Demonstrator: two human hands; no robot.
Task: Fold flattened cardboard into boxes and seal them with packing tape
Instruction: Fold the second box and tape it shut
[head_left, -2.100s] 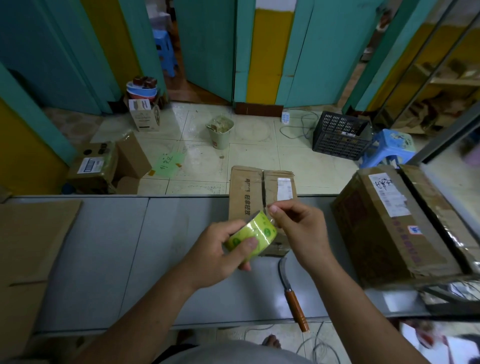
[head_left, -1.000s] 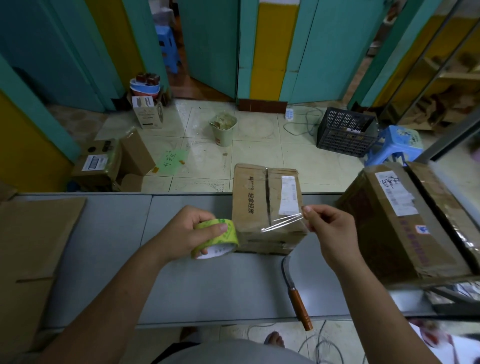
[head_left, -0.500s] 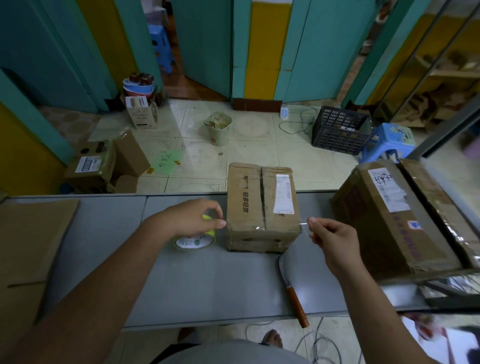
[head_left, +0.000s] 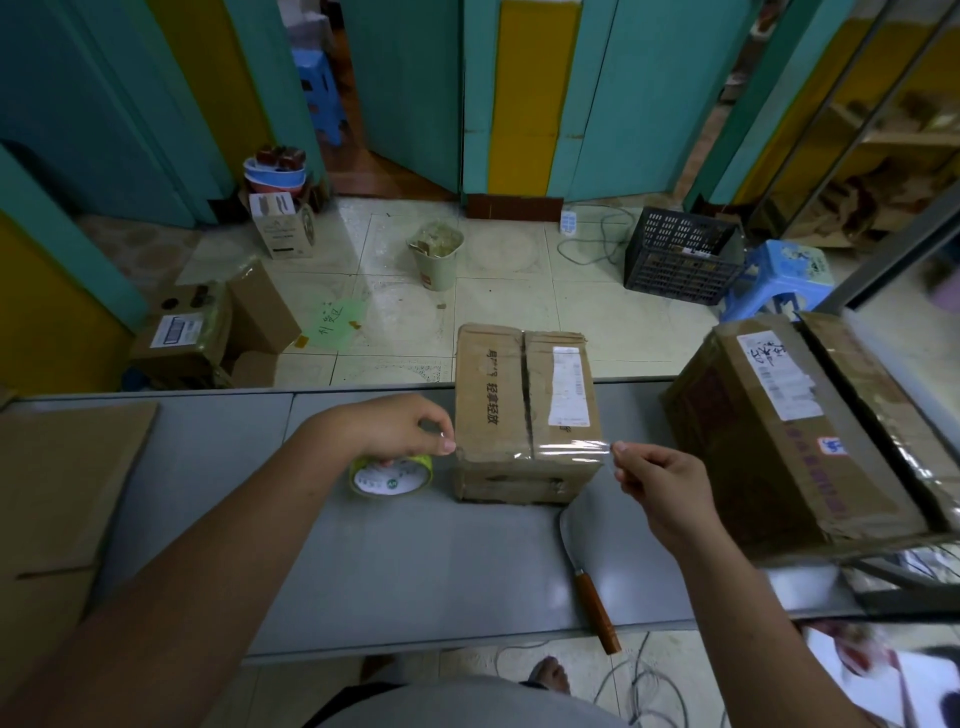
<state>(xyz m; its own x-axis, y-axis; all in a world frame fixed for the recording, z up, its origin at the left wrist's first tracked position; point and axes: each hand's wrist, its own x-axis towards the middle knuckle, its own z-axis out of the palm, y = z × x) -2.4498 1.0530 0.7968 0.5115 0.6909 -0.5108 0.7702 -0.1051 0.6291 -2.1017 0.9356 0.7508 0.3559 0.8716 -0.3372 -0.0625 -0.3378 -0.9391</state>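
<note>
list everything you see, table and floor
small box: one, brown, table centre
tape strip: one, clear, over small box's near top edge
tape roll: one, green, left of small box
knife: one, wooden handle, table's near edge
large box: one, brown, far right
flat cardboard: one, brown, table left
table: one, grey
crate: one, black, floor right
stool: two, blue, by crate, doorway
bin: one, pale, floor centre
left hand: holds tape roll
right hand: pinches tape strip
</note>
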